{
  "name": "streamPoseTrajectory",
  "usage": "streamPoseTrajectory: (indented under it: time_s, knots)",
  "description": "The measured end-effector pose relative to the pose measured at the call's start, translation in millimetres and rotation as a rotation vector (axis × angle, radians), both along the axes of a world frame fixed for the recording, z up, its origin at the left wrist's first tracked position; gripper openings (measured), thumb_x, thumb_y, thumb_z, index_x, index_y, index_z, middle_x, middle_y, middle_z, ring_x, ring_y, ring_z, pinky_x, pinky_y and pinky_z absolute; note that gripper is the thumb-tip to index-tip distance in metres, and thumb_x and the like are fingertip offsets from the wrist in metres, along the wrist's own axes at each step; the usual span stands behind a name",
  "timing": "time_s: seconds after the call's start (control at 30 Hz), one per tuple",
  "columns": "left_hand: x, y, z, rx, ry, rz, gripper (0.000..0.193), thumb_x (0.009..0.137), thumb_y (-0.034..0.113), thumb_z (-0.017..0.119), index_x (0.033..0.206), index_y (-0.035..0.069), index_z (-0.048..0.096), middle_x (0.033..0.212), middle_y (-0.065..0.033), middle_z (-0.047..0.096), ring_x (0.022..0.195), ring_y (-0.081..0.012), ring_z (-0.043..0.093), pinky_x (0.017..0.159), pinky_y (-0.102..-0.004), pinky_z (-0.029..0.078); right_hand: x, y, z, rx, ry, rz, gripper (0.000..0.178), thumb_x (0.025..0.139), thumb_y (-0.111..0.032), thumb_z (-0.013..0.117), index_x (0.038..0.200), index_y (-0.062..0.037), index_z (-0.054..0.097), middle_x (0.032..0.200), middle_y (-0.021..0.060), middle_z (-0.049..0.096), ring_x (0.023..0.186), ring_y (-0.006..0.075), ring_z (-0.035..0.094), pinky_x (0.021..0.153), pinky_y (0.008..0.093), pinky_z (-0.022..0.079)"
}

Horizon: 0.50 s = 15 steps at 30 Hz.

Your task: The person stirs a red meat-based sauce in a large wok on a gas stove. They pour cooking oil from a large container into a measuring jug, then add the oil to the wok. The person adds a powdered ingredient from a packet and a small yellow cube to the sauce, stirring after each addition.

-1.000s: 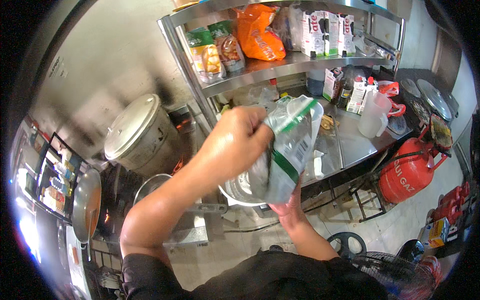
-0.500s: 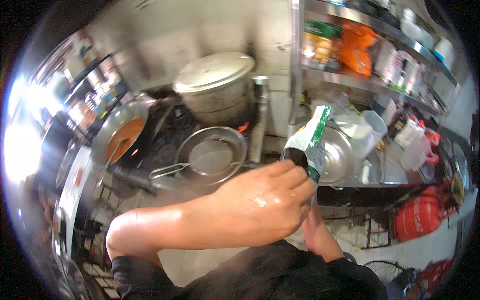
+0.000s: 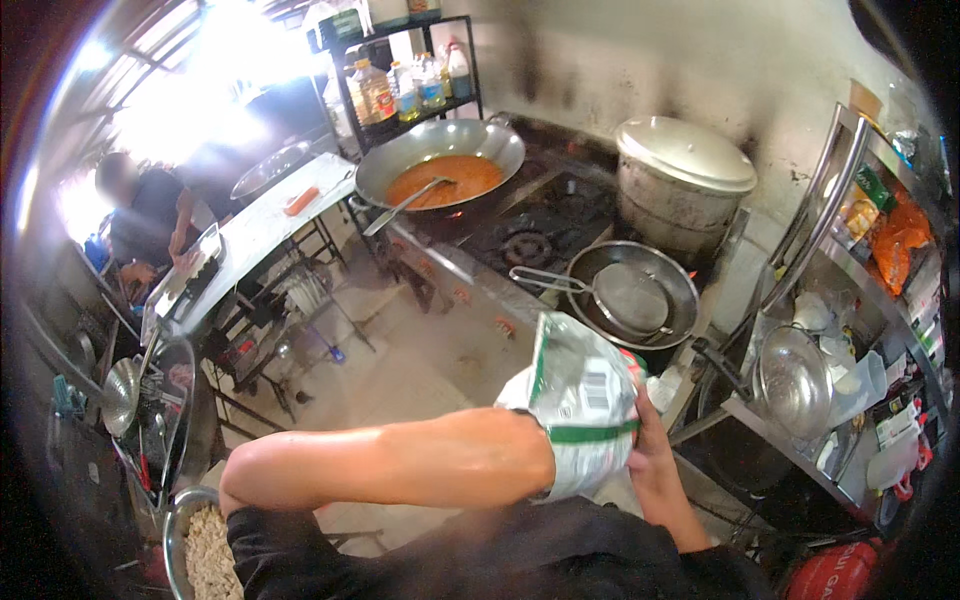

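A white and green plastic bag (image 3: 588, 400) hangs tilted in front of my body, its mouth facing left. My left forearm (image 3: 420, 462) crosses in from the lower left. My left hand is inside the bag, its fingers hidden. My right hand (image 3: 652, 445) grips the bag's right side. Just beyond the bag, a wire-mesh strainer (image 3: 630, 298) with a long handle rests over a metal pan (image 3: 690, 312). What the bag contains cannot be seen.
A wok (image 3: 508, 150) holds orange-red sauce (image 3: 462, 182) and a ladle (image 3: 400, 210). Behind the pan stands a lidded pot (image 3: 668, 190). A bowl (image 3: 176, 545) of pale food pieces (image 3: 212, 552) sits lower left. Another person (image 3: 150, 215) works at the white table (image 3: 245, 250). Shelving (image 3: 850, 240) stands right.
The view has swung left, bringing the person, white table and food bowl into sight. My left hand, earlier outside at the bag's top, is now inside it.
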<state>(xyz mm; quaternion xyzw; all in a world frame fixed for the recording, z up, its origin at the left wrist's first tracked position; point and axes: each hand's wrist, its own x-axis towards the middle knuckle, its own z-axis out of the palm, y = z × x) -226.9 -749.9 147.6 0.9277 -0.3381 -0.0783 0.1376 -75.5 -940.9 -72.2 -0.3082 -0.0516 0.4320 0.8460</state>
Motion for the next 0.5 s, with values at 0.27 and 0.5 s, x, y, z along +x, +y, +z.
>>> streamPoseTrajectory:
  time_s: [0.27, 0.5]
  knots:
    - [-44.5, 67.2, -15.2, 0.088, 0.032, 0.401, 0.013, 0.069, 0.003, 0.059, 0.079, 0.0, 0.066, 0.074, -0.0193, 0.063, 0.074, -0.0324, 0.066, 0.067, -0.0402, 0.052, -23.4, 116.6, -11.0, 0.056, -0.004, 0.265, 0.064, 0.085, -0.048, 0.061, 0.133, -0.0091, 0.045, 0.126, 0.0114, 0.056, 0.113, 0.0262, 0.056, 0.094, 0.0437, 0.047]
    - [-57.6, 70.1, -5.4, 0.042, -0.023, 0.452, 0.013, 0.066, 0.001, 0.063, 0.075, -0.007, 0.065, 0.075, -0.0254, 0.063, 0.074, -0.035, 0.066, 0.066, -0.0394, 0.054, -45.7, 172.5, -37.1, -0.142, -0.508, 0.284, 0.068, 0.086, -0.055, 0.054, 0.131, -0.0039, 0.045, 0.128, 0.0162, 0.054, 0.114, 0.0306, 0.055, 0.099, 0.0442, 0.044]
